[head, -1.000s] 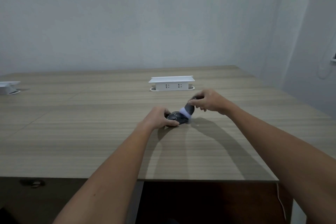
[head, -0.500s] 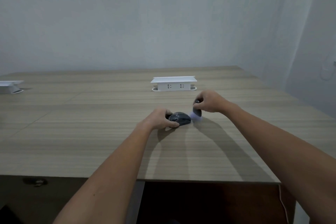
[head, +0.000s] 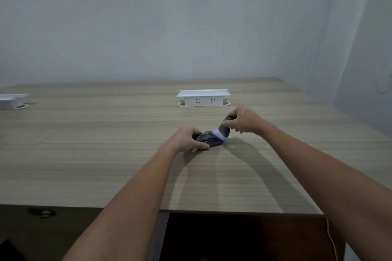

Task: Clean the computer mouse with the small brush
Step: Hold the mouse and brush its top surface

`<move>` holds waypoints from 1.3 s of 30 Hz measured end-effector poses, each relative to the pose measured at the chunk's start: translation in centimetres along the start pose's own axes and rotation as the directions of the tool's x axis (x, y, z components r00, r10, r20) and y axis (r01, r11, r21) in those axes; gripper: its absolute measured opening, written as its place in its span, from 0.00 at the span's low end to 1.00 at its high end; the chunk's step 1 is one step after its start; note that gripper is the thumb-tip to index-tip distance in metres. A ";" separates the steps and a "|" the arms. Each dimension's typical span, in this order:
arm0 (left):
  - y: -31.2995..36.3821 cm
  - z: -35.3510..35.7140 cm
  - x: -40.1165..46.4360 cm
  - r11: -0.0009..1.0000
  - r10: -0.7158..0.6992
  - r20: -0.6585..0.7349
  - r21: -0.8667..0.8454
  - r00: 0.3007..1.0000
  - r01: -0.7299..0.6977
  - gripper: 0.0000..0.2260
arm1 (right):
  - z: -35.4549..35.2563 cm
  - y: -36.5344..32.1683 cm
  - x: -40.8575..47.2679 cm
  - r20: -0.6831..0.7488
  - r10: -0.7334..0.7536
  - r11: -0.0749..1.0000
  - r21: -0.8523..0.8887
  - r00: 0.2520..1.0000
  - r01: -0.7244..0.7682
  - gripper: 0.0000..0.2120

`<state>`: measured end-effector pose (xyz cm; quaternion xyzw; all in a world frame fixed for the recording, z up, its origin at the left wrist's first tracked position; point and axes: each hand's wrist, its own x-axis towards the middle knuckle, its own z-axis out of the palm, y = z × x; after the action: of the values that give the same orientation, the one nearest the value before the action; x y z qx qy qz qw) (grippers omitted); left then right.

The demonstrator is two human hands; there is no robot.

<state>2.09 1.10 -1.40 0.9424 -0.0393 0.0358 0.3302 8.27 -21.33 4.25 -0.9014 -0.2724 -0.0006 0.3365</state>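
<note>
A dark computer mouse [head: 209, 139] lies on the wooden table [head: 106, 154], a bit right of centre. My left hand [head: 186, 139] grips its left side and holds it down. My right hand [head: 241, 121] pinches the dark handle of a small brush [head: 223, 130]. The brush's white bristles touch the mouse's right end. My fingers hide part of the brush handle and the mouse's left side.
A white pop-up power socket box [head: 203, 97] stands on the table behind the hands. Another white socket box [head: 11, 100] sits at the far left edge. The table's near edge [head: 233, 213] runs across the bottom, with a thin cable [head: 331, 237] hanging at the right corner.
Half a second ago the brush was off the mouse, to its right. It has swung back left and its bristles again rest on the mouse's right end. My left hand stayed put.
</note>
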 end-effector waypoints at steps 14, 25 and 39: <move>-0.6 0.1 0.3 0.997 0.019 0.014 -0.079 1.000 -0.018 0.16 | -0.2 -1.7 0.5 -0.048 0.062 0.978 0.203 0.997 -0.051 0.09; -1.0 0.2 0.3 0.993 -0.005 0.008 -0.114 1.000 0.006 0.20 | -0.1 -1.3 0.6 0.000 0.104 0.960 0.263 0.995 -0.101 0.09; -0.3 0.3 -0.6 0.989 -0.044 -0.051 -0.145 0.998 0.036 0.21 | 0.9 -2.9 1.3 -0.074 0.031 0.999 -0.028 0.997 -0.033 0.10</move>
<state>1.53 1.15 -1.91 0.9153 -0.0141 0.0518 0.3991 7.81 -18.31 5.59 -0.9098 -0.2453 -0.0323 0.3332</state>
